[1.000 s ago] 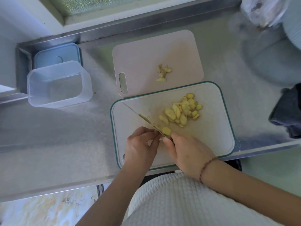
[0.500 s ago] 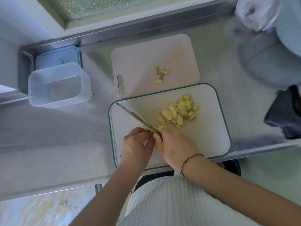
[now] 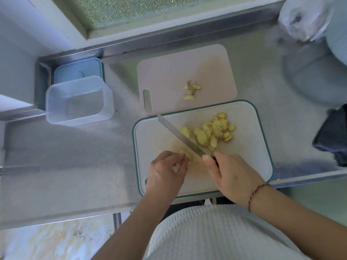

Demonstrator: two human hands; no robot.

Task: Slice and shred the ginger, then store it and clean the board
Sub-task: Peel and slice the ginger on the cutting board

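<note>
A white cutting board with a teal rim (image 3: 249, 156) lies at the counter's front edge. A pile of ginger slices (image 3: 212, 132) sits on its far middle. My left hand (image 3: 167, 173) pinches a small ginger piece (image 3: 186, 154) against the board. My right hand (image 3: 231, 175) grips the handle of a knife (image 3: 180, 136), whose blade slants up and left between the ginger piece and the slices. A pink board (image 3: 169, 76) behind carries several ginger scraps (image 3: 192, 89).
A clear plastic container (image 3: 78, 102) stands at the left, with its blue lid (image 3: 78, 70) behind it. A dark cloth (image 3: 332, 136) lies at the right edge. A plastic bag (image 3: 304, 17) and a pale round vessel (image 3: 338, 34) sit at the back right.
The knife blade has swung to the right, away from my left hand, toward the slice pile. A gap now shows between my two hands. The view has shifted slightly.
</note>
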